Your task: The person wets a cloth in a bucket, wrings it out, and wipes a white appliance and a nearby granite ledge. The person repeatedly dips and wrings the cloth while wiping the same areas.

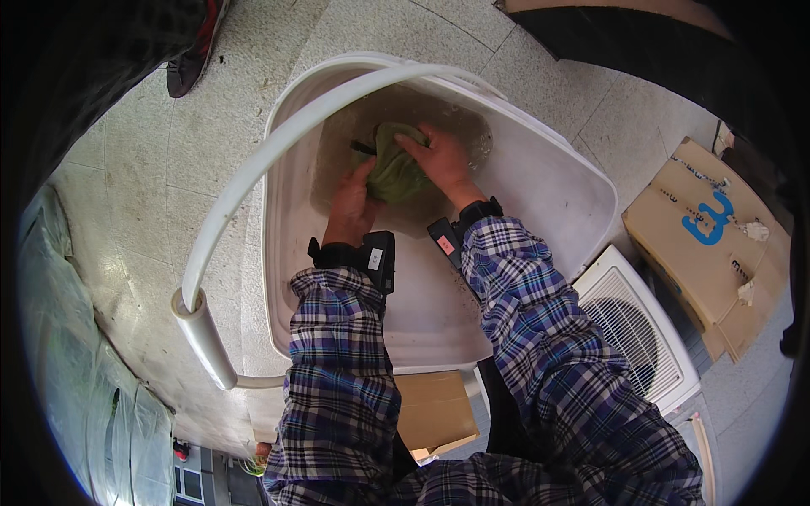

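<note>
Both hands reach down into a large white plastic tub (544, 190) with murky water (335, 120) at its far end. My left hand (352, 205) grips the left side of a wet green cloth (398, 174). My right hand (443, 155) pinches the same cloth near its upper right, thumb and fingers on the fabric. A small dark strip (362, 148) lies beside the cloth's left edge; what it is I cannot tell. Each wrist carries a black strapped device. The lower part of the cloth and some fingertips are hidden.
A pale curved bar (234, 209) with a tube grip (207, 345) arches over the tub's left side. At right stand a cardboard box (702, 234) and a white outdoor fan unit (639, 335). Another carton (436, 408) is below the tub. Another person's shoe (185, 73) is at upper left.
</note>
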`<state>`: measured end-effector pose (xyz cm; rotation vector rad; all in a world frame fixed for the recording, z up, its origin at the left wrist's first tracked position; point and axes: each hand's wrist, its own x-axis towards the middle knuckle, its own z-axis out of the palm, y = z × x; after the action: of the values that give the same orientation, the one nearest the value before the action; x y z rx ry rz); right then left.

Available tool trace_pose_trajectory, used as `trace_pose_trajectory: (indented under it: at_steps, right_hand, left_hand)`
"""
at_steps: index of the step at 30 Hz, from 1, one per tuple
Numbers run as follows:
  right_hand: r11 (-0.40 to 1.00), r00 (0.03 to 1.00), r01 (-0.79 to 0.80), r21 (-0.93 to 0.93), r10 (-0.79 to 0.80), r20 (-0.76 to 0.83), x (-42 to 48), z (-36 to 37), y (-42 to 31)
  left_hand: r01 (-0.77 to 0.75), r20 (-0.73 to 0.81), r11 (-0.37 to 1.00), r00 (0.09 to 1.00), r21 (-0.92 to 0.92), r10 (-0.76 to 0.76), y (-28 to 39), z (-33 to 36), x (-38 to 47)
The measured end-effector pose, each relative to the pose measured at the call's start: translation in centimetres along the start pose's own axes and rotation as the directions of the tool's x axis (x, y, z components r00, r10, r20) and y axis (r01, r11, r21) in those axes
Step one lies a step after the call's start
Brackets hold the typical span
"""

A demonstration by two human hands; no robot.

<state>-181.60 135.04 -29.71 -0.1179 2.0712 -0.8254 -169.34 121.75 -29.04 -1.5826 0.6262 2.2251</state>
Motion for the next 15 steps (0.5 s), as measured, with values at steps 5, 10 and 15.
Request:
trace_pose_trajectory:
  at_steps: [5, 10, 15]
  right_hand:
    - [0.991, 0.964, -0.004, 0.133, 0.04, -0.263, 0.3, 3.2, 1.6]
    - [0.847, 0.937, -0.185, 0.498, -0.001, 0.35, -3.7, 4.7, -2.8]
    - [0.93, 0.988, -0.041, 0.364, -0.016, 0.153, -2.3, 4.1, -4.2]
  left_hand:
    - [0.145, -0.229, 0.987, 0.965, 0.069, -0.125, 0.4, 0.1, -1.2]
    - [0.108, -0.076, 0.945, 0.988, -0.308, -0.137, -0.2, -1.0, -1.4]
    - [0.034, -0.065, 0.987, 0.997, -0.156, -0.045, -0.1, -0.7, -0.6]
